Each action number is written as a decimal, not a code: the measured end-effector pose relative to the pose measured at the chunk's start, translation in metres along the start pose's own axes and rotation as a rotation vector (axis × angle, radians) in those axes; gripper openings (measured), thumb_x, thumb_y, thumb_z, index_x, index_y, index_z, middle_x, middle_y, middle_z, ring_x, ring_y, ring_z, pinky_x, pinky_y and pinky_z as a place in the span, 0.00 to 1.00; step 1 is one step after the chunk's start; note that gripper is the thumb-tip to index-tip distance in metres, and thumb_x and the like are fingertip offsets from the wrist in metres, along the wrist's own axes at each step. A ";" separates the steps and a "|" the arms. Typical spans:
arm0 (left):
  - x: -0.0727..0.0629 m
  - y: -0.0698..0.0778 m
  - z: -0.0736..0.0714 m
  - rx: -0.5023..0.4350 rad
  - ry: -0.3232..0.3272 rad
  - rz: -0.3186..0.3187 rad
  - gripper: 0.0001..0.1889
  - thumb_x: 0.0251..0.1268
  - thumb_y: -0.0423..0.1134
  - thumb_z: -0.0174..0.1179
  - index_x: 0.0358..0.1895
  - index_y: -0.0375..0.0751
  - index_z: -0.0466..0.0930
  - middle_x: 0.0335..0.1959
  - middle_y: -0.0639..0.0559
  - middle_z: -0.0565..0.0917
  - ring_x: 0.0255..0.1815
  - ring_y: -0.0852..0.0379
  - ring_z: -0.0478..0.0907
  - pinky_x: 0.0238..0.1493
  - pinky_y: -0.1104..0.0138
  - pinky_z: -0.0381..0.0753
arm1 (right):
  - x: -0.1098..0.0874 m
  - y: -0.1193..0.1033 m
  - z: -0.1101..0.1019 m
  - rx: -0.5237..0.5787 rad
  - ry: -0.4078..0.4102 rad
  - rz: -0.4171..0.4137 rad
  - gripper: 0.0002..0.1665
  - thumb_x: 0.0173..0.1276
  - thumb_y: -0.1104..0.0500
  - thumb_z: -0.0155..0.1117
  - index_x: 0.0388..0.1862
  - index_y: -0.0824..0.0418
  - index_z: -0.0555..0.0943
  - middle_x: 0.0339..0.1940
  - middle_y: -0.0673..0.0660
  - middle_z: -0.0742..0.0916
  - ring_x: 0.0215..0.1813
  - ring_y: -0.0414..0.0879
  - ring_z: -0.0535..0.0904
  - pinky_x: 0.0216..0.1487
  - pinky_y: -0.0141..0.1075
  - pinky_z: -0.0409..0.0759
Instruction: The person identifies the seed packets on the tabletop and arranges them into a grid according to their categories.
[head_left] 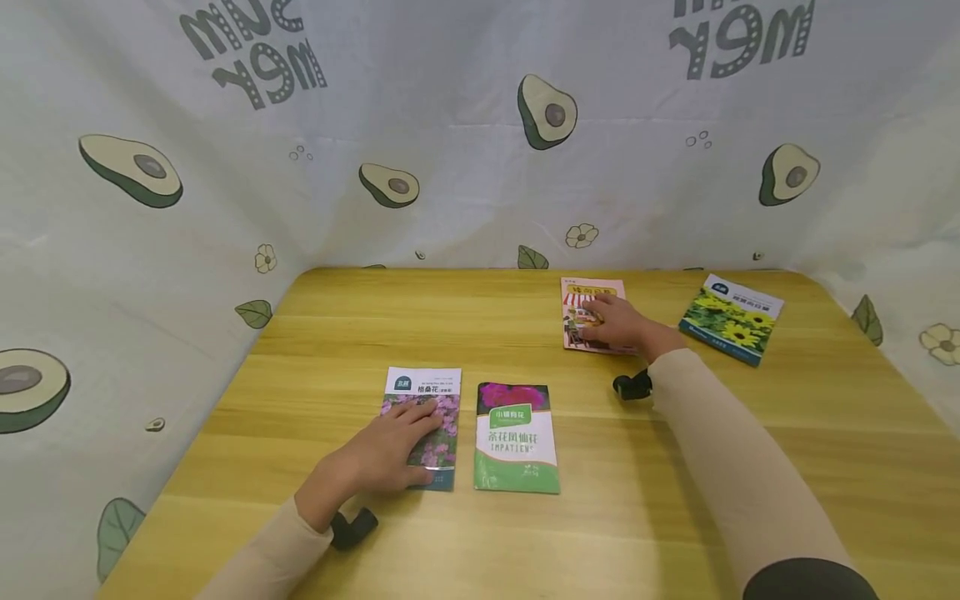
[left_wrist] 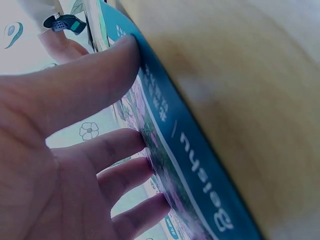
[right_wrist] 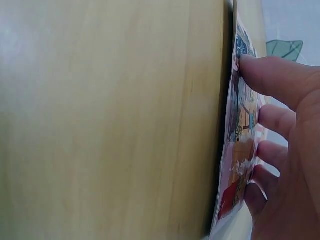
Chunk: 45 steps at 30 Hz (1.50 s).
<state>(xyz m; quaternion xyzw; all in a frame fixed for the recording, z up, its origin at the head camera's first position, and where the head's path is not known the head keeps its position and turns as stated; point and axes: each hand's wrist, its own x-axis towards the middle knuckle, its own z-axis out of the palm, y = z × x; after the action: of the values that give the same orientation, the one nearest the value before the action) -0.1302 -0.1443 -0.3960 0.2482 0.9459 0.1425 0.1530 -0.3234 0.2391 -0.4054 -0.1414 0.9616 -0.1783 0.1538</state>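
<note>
Left hand [head_left: 388,448] and right hand [head_left: 625,323] are resting splayed on purple-flowered packet [head_left: 447,427] and pink packet [head_left: 574,307], likely light, slippery, best edge-held.

Head view downward, close wrist views, shared table [head_left: 337,325]

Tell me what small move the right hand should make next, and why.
Probably slide the flat pink awning-printed packet toward the rectangular magenta-flowered white-and-green packet. The right hand touches the pink one, which lies farther back, while the white-and-green one lies beside the flat purple-flowered packet under the left hand.
</note>
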 end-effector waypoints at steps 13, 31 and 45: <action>-0.001 -0.001 0.001 -0.007 -0.002 -0.009 0.38 0.61 0.50 0.68 0.73 0.42 0.66 0.79 0.46 0.61 0.79 0.34 0.55 0.76 0.39 0.59 | 0.006 -0.001 0.007 -0.037 -0.012 -0.049 0.42 0.73 0.49 0.55 0.78 0.68 0.56 0.79 0.74 0.52 0.79 0.73 0.45 0.78 0.67 0.49; -0.001 0.000 -0.001 -0.001 -0.001 -0.010 0.38 0.61 0.49 0.68 0.73 0.41 0.66 0.79 0.45 0.62 0.79 0.35 0.56 0.75 0.39 0.60 | 0.003 -0.032 0.012 -0.172 -0.047 -0.055 0.42 0.75 0.48 0.50 0.79 0.66 0.54 0.80 0.72 0.52 0.80 0.71 0.45 0.78 0.66 0.51; -0.001 -0.001 -0.001 -0.014 -0.003 -0.007 0.38 0.61 0.48 0.68 0.73 0.41 0.66 0.79 0.46 0.62 0.79 0.35 0.56 0.75 0.38 0.60 | 0.010 -0.038 0.017 -0.177 -0.045 -0.059 0.43 0.74 0.46 0.51 0.80 0.64 0.54 0.81 0.71 0.53 0.81 0.69 0.45 0.79 0.66 0.50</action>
<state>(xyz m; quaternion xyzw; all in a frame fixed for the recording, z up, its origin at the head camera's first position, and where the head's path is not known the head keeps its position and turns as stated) -0.1301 -0.1458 -0.3957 0.2439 0.9455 0.1481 0.1567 -0.3187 0.1969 -0.4089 -0.1868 0.9652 -0.0940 0.1571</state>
